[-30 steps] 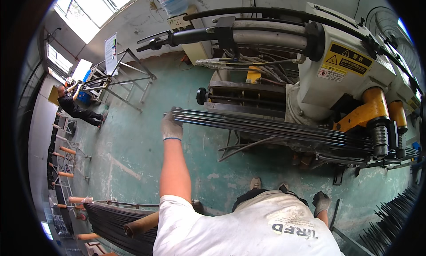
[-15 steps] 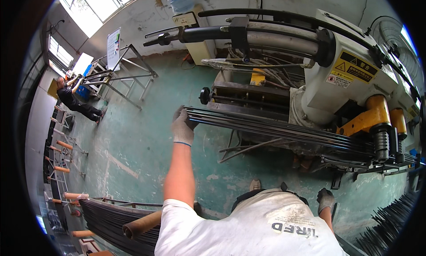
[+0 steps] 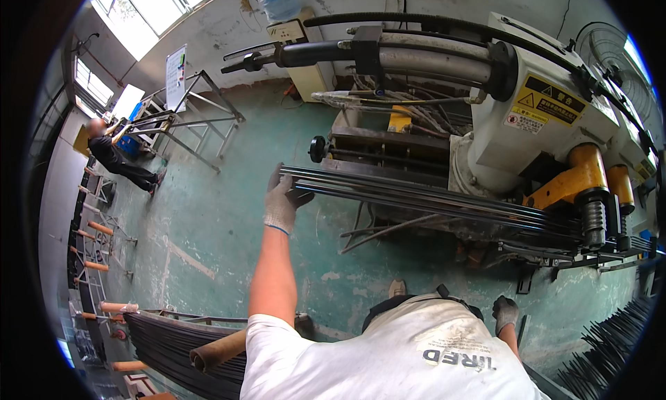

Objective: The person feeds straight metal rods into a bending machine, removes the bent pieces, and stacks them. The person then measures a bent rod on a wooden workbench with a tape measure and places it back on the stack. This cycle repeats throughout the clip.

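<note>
My left hand [image 3: 280, 199], in a pale glove with dark fingers, is closed around the left ends of several long black metal tubes [image 3: 409, 192]. The thumb lies below them and the fingers wrap the far side. Side by side, the tubes run right to the yellow bracket [image 3: 565, 181] and coil spring [image 3: 594, 223] of a large white machine [image 3: 548, 115]. Low beside my body at the right hangs my right hand [image 3: 506, 315], also gloved. Its fingers are curled in, and nothing shows in them.
A rack of dark rods with a cardboard roll [image 3: 218, 351] stands at lower left, and a bundle of black rods [image 3: 607, 348] at lower right. Far left, another person [image 3: 121, 157] is beside a metal frame table [image 3: 194, 119]. A horizontal cylinder arm [image 3: 312, 55] juts from the machine.
My left hand has shifted slightly left at the tube ends, its thumb more spread. My right hand stays low at my side. The whole view has slid a little.
</note>
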`<action>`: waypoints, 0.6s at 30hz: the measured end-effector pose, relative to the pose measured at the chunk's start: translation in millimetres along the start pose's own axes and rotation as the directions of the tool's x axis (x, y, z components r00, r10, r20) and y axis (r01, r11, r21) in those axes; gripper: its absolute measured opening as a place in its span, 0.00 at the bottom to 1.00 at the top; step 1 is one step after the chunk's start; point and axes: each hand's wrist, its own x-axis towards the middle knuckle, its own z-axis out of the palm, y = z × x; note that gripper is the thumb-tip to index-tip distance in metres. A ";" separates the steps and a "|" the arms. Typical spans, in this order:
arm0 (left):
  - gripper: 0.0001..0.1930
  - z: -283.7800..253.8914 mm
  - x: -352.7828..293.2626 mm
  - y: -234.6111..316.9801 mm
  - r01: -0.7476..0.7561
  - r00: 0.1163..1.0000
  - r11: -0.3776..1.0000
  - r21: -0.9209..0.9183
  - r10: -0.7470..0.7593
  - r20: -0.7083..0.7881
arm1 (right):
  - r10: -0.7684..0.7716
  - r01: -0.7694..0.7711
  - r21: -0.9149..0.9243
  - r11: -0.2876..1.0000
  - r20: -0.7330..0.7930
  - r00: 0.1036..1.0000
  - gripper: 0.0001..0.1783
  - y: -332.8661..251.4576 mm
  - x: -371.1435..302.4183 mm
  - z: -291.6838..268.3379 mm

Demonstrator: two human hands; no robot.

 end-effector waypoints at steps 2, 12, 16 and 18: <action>0.40 -4.3 -2.5 2.5 0.010 1.000 0.999 0.033 -0.010 0.009 | -0.003 0.003 -0.027 1.000 -0.003 1.000 0.12 -4.6 -2.6 5.6; 0.29 -21.7 16.4 -14.2 0.033 0.998 0.997 -0.068 -0.029 0.059 | -0.197 0.226 -0.415 0.881 0.112 0.974 0.20 -21.3 -0.5 15.0; 0.27 -32.8 16.2 -23.3 0.065 0.988 0.997 0.036 -0.069 0.140 | -0.290 0.244 -0.552 0.798 0.004 0.957 0.25 3.9 5.4 -6.3; 0.31 -54.9 17.5 -20.9 0.101 0.983 0.993 0.063 -0.109 0.150 | -0.232 0.209 -0.385 0.899 -0.014 0.973 0.24 -9.8 -15.4 7.7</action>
